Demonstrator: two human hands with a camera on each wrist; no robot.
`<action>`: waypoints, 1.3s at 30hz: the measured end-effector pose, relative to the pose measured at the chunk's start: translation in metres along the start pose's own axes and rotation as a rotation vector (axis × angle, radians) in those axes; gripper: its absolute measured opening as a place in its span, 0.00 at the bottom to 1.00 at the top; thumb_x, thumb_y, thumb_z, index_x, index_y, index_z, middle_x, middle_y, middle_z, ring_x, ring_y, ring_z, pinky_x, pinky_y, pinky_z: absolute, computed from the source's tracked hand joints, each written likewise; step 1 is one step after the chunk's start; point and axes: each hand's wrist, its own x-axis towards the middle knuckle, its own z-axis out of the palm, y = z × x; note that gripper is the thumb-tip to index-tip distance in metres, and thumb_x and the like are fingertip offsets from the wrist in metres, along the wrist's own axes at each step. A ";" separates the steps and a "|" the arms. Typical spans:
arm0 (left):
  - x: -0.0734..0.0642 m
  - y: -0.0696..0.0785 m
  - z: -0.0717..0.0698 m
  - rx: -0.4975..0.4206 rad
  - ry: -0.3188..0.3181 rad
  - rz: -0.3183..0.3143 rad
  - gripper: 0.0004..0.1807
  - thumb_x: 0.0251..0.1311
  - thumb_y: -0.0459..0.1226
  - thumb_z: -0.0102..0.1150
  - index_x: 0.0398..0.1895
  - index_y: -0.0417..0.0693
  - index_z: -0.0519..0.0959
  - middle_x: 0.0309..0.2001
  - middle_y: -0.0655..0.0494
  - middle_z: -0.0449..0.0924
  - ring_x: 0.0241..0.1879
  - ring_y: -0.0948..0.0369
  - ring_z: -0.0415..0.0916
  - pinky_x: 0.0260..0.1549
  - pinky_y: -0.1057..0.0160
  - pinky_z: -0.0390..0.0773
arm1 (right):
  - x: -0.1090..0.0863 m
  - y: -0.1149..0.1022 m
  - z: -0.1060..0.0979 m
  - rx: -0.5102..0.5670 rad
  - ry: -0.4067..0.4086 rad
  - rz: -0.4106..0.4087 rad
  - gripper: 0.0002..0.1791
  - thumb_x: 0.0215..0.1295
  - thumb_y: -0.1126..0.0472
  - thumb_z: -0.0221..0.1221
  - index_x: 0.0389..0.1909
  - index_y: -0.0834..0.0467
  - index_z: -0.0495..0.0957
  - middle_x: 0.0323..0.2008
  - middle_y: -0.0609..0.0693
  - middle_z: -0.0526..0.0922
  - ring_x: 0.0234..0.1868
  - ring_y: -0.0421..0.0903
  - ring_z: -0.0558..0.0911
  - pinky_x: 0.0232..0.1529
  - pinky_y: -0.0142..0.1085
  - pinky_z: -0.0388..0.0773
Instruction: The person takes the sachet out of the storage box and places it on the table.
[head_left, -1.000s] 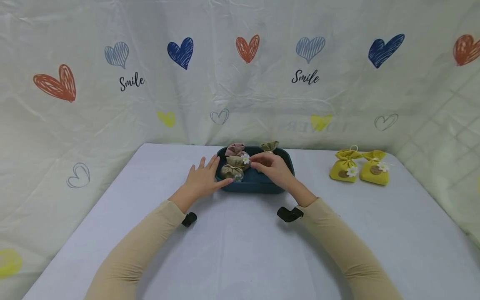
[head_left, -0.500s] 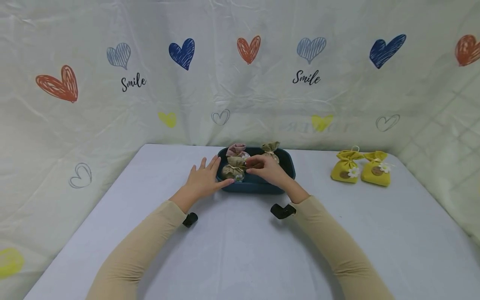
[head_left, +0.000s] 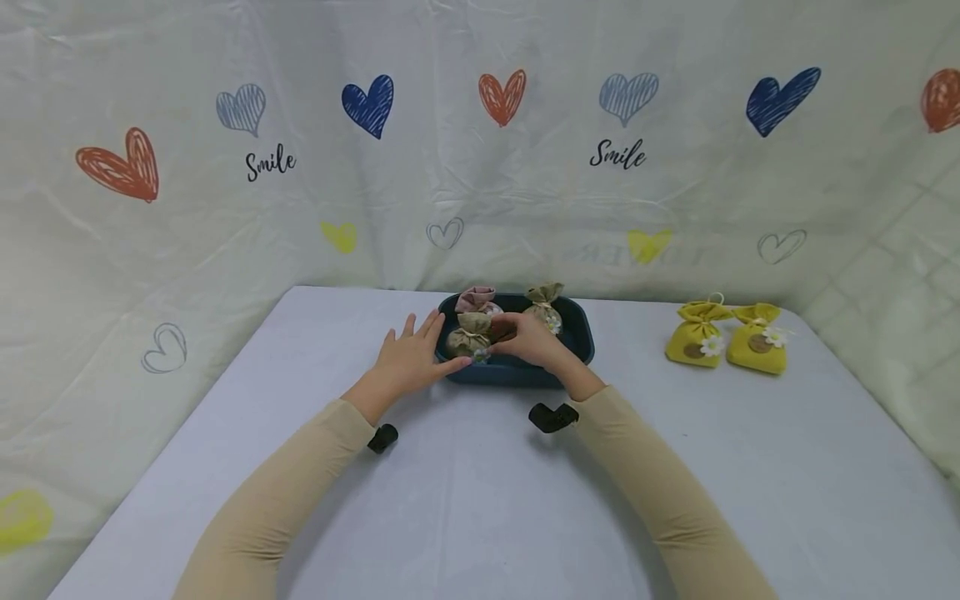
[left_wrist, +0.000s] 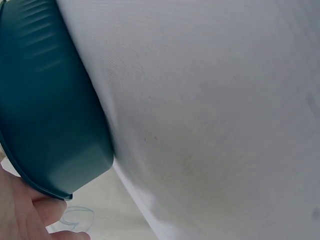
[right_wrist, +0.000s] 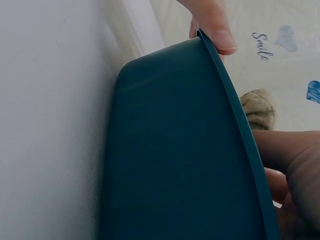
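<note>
A dark teal plastic tub (head_left: 510,376) stands at the back of the table in the head view. Inside it are a brownish drawstring pouch (head_left: 465,340) at front left, a pink pouch (head_left: 476,299) behind that, and an olive pouch (head_left: 544,295) at back right. My left hand (head_left: 405,360) lies with spread fingers along the tub's left rim, its thumb toward the front. Over the tub's middle, my right hand (head_left: 528,342) bends its fingers and thumb beside the brownish pouch. Its fingertips are partly hidden, so a grip cannot be made out. The right wrist view shows mostly tub wall (right_wrist: 170,140).
Two yellow pouches (head_left: 696,335) with white flowers stand to the right on the white-covered table (head_left: 465,500). A pale curtain (head_left: 525,183) printed with hearts hangs right behind the table. A small dark camera sits at each wrist.
My right hand has moved slightly left, away from the pink pouch's flower to beside the brownish pouch, exposing more of the olive one. My left hand keeps its place on the rim.
</note>
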 end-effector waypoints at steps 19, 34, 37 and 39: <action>0.001 -0.001 0.003 0.015 0.015 0.005 0.56 0.66 0.74 0.42 0.84 0.47 0.45 0.83 0.51 0.43 0.79 0.41 0.41 0.70 0.32 0.50 | 0.012 -0.002 0.009 -0.077 -0.053 0.091 0.22 0.65 0.63 0.71 0.56 0.66 0.79 0.57 0.65 0.82 0.60 0.60 0.80 0.58 0.50 0.78; 0.000 0.000 0.000 0.015 0.008 0.009 0.56 0.66 0.74 0.40 0.84 0.46 0.45 0.83 0.50 0.42 0.80 0.41 0.40 0.71 0.32 0.49 | 0.016 -0.004 0.011 -0.226 -0.059 0.122 0.26 0.69 0.51 0.68 0.58 0.67 0.81 0.52 0.60 0.85 0.52 0.54 0.83 0.55 0.47 0.79; 0.000 0.000 -0.001 0.016 0.005 0.008 0.57 0.66 0.74 0.41 0.84 0.46 0.45 0.83 0.51 0.42 0.80 0.41 0.40 0.71 0.32 0.50 | 0.016 -0.005 0.011 -0.226 -0.058 0.124 0.26 0.69 0.50 0.67 0.57 0.67 0.82 0.51 0.59 0.85 0.51 0.54 0.83 0.54 0.47 0.79; -0.001 0.000 -0.001 0.016 0.003 0.009 0.57 0.66 0.74 0.41 0.84 0.46 0.45 0.83 0.51 0.42 0.80 0.40 0.40 0.70 0.32 0.50 | 0.016 -0.005 0.011 -0.223 -0.057 0.125 0.25 0.69 0.50 0.68 0.55 0.66 0.82 0.49 0.59 0.86 0.49 0.53 0.84 0.52 0.46 0.80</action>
